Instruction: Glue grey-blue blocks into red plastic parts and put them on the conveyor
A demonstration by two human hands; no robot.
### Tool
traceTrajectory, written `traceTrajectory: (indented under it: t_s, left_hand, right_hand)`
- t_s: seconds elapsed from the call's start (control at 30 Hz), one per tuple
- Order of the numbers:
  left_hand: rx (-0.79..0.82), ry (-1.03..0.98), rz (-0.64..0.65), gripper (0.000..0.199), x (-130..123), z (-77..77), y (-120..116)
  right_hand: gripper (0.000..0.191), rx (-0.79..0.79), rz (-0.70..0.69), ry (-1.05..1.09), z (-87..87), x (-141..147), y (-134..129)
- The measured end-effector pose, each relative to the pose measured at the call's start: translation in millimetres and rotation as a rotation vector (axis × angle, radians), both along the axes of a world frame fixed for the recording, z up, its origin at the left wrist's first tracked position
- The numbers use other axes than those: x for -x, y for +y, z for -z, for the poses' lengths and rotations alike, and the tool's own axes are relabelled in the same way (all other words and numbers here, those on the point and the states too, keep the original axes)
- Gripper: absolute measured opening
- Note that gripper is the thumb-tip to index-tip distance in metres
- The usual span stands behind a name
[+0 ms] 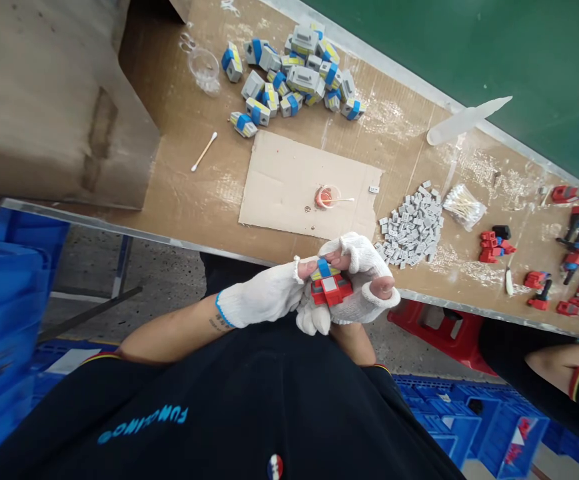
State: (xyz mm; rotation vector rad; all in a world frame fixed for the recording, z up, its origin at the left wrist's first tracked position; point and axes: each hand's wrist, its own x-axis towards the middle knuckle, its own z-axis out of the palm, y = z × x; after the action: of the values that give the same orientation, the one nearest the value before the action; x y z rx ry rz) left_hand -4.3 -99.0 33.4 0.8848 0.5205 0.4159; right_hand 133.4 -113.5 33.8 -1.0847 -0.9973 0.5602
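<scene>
- Both hands are off the table, held just in front of its near edge point(179, 235), above the lap. Left hand point(264, 298) and right hand point(364, 280) both wear white knit gloves with bare fingertips.
- They're clamped together on a small red toy piece point(332, 288) with a white square face and a blue-and-yellow bit on top. Left fingers pinch it from the left; the right hand wraps over the top and right side.
- Straight ahead on the table is a cardboard sheet point(284, 180) with a little cup of reddish stuff point(326, 197) and a swab resting in it. Most of the sheet is bare, so there's room there.
- Right of the sheet, near the edge: a pile of small grey parts point(412, 227), then a bag of swabs point(464, 207).
- Far side: a heap of grey-blue-yellow blocks point(294, 73).
- Far right: finished red pieces point(576, 253), and another person's arm point(564, 363) below the table edge.
- Blue crates point(4, 300) crowd the left, a big cardboard box point(44, 93) above them.
</scene>
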Motion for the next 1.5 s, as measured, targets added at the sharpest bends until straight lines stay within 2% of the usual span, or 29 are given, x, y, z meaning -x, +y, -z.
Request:
traceTrajectory:
  t_s: [0.07, 0.1, 0.13, 0.27, 0.33, 0.4, 0.67, 0.83, 1.0, 1.1, 1.23, 1.4, 1.5]
  left_hand:
    - [-0.067, 0.035, -0.041, 0.083, 5, 2.2, 0]
    - [-0.158, 0.075, -0.065, 0.084, 8, 3.4, 1]
    - [-0.327, 0.137, -0.106, 0.083, 11, 4.6, 2]
    - [-1.256, 0.357, -0.371, 0.059, 17, 5.7, 12]
    - [-1.537, 0.393, -0.442, 0.046, 17, 3.7, 18]
    - [-1.658, 0.407, -0.452, 0.042, 17, 1.6, 24]
    - [-1.797, 0.294, -0.457, 0.048, 24, -0.4, 41]
    - [-1.803, 0.243, -0.429, 0.053, 26, -1.8, 39]
    - [-1.808, 0.172, -0.439, 0.047, 26, -2.3, 37]
    - [-1.81, 0.125, -0.439, 0.043, 27, -2.0, 38]
    - [-1.803, 0.126, -0.421, 0.048, 29, -2.4, 39]
    - [-1.801, 0.122, -0.423, 0.055, 28, -5.2, 37]
    - [-1.79, 0.142, -0.411, 0.056, 28, -6.9, 37]
  right_hand:
    - [0.057, -0.007, 0.005, 0.071, -1.8, 0, 0]
    - [0.054, -0.005, 0.013, 0.111, -2.1, 0, -1]
    - [0.053, 0.001, 0.017, 0.143, -2.2, 0, -2]
    - [0.057, 0.057, 0.043, 0.196, -2.5, 0, -8]
    - [0.059, 0.071, 0.045, 0.196, -4.2, 2, -8]
    - [0.059, 0.066, 0.029, 0.186, -6.3, 5, -6]
    - [0.064, 0.111, -0.117, 0.009, -9.9, 3, -5]
    - [0.067, 0.112, -0.098, -0.069, -17.5, 1, -11]
    - [0.063, 0.042, -0.092, -0.161, -16.6, -2, -14]
    - [0.062, 0.009, -0.082, -0.172, -12.0, -3, -15]
    - [0.063, -0.042, -0.122, -0.191, -8.0, -6, -16]
    - [0.068, 0.03, -0.143, -0.144, -9.6, -7, -19]
    - [0.064, 0.001, -0.164, -0.124, -11.1, -6, -20]
